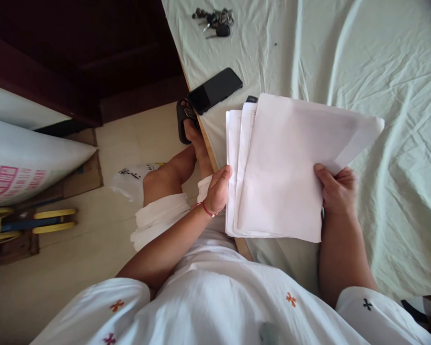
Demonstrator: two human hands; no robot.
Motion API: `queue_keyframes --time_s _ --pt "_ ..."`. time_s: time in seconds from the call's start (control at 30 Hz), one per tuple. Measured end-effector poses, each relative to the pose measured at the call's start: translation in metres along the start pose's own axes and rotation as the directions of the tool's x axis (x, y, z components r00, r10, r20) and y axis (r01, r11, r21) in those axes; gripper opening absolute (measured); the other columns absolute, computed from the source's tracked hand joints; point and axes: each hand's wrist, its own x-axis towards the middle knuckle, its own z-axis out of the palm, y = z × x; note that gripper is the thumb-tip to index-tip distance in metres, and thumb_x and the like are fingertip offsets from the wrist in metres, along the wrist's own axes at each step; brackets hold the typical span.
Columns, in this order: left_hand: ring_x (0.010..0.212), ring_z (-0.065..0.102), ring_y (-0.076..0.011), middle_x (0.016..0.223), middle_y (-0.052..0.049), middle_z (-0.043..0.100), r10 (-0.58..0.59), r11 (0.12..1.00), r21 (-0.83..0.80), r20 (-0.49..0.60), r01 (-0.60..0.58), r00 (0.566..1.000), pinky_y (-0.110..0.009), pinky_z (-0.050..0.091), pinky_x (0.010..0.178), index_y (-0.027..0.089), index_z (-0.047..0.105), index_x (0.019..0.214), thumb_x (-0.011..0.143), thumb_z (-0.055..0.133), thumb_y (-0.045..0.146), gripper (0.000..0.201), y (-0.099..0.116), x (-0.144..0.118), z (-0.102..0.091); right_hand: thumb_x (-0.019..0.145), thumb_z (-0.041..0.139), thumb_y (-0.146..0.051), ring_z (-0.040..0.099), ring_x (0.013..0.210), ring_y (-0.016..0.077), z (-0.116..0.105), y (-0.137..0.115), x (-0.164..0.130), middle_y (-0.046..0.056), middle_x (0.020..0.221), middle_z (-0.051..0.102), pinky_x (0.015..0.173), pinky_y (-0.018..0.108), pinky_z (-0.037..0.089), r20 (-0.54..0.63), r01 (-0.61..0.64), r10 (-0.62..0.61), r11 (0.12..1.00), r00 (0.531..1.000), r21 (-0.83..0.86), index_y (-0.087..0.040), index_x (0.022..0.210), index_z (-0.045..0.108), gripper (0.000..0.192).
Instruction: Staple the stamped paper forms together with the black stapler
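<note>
While the phone (215,90) lies at the edge of the pale cloth (402,201), the left hand (217,191) grips the left edge of the paper stack (280,172). The stack is between both hands; the right hand (340,190) pinches its right side, thumb uppermost.

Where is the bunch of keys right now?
In the head view, the keys lie at top centre, on the pale cloth near its left edge, beyond the black phone.
</note>
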Motion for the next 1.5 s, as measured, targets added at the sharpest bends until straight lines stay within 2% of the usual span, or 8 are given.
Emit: queue_keyframes --time_s 0.13,0.33,0.53,0.73,0.9,1.07,1.27,1.5 --pt "0.085 0.066 -0.021 0.07 0.0 0.06 0.055 0.997 0.05 0.027 -0.057 0.998 -0.033 0.056 0.083 0.023 0.064 0.071 0.081 0.075 0.069 0.048 0.004 0.0 0.001 0.067 0.091 -0.032 0.063 0.06 0.0126 0.003 -0.001 -0.001 0.002 0.077 0.075 0.055 0.024 0.052 -0.015 -0.006 0.006 1.0 1.0 0.004 -0.016 0.08 0.079 0.024" --pt "0.073 0.06 -0.0201 0.064 0.0 0.052 0.035 0.996 0.078 0.217 -0.053 0.976 -0.033 0.052 0.074 0.023 0.06 0.067 0.088 0.067 0.071 0.053 0.019 -0.003 0.008 0.069 0.091 -0.031 0.064 0.063 0.0126 0.005 -0.001 -0.003 0.002 0.08 0.077 0.058 0.024 0.054 -0.023 0.004 -0.004 1.0 1.0 0.012 -0.016 0.082 0.08 0.023" --pt "0.073 0.054 -0.0179 0.069 0.0 0.054 0.072 0.991 0.094 0.207 -0.093 0.976 -0.031 0.048 0.075 0.022 0.065 0.072 0.087 0.069 0.069 0.05 0.021 -0.004 0.009 0.07 0.091 -0.03 0.063 0.063 0.013 0.003 0.003 -0.002 0.002 0.078 0.074 0.057 0.025 0.052 -0.041 0.012 -0.011 1.0 0.999 0.023 -0.016 0.081 0.078 0.023" --pt "0.067 0.045 -0.015 0.067 0.001 0.048 0.107 0.972 0.192 0.154 -0.136 0.982 -0.03 0.042 0.067 0.02 0.06 0.067 0.087 0.068 0.07 0.055 0.025 -0.005 0.01 0.074 0.088 -0.033 0.061 0.062 0.0119 0.002 0.006 0.0 0.0 0.08 0.073 0.058 0.025 0.051 -0.029 0.066 -0.068 0.997 0.997 -0.048 -0.019 0.083 0.078 0.019" --pt "0.063 0.039 -0.0145 0.063 0.002 0.041 0.131 0.96 0.215 0.222 -0.179 0.966 -0.031 0.038 0.063 0.021 0.054 0.064 0.091 0.062 0.071 0.057 0.028 -0.005 0.013 0.073 0.089 -0.032 0.062 0.066 0.0136 0.004 0.006 0.0 0.004 0.08 0.075 0.061 0.026 0.051 -0.068 0.127 -0.13 0.991 0.989 -0.052 -0.014 0.081 0.078 0.023" --pt "0.068 0.045 -0.0158 0.069 0.001 0.049 0.121 0.96 0.218 0.248 -0.177 0.961 -0.03 0.041 0.067 0.02 0.063 0.074 0.09 0.061 0.073 0.055 0.029 -0.005 0.013 0.072 0.089 -0.033 0.065 0.069 0.0149 0.005 0.003 -0.002 0.005 0.083 0.076 0.064 0.027 0.054 -0.077 0.122 -0.127 0.99 0.989 -0.073 -0.014 0.083 0.079 0.024" --pt "0.068 0.049 -0.0167 0.067 0.0 0.05 0.127 0.953 0.241 0.232 -0.184 0.964 -0.031 0.046 0.072 0.021 0.062 0.07 0.089 0.062 0.073 0.055 0.031 -0.005 0.014 0.072 0.088 -0.033 0.065 0.07 0.0144 0.007 0.004 0.0 0.005 0.086 0.077 0.067 0.028 0.054 -0.073 0.135 -0.139 0.989 0.988 -0.051 -0.015 0.086 0.08 0.025" --pt "0.09 0.064 -0.0204 0.082 -0.002 0.068 0.14 0.96 0.205 0.241 -0.191 0.96 -0.031 0.051 0.093 0.021 0.071 0.089 0.098 0.057 0.065 0.047 0.027 -0.003 0.013 0.065 0.089 -0.025 0.064 0.07 0.0132 0.006 0.003 0.008 0.002 0.081 0.075 0.071 0.027 0.056 -0.231 0.18 -0.163 0.982 0.959 0.055 -0.016 0.079 0.077 0.021"
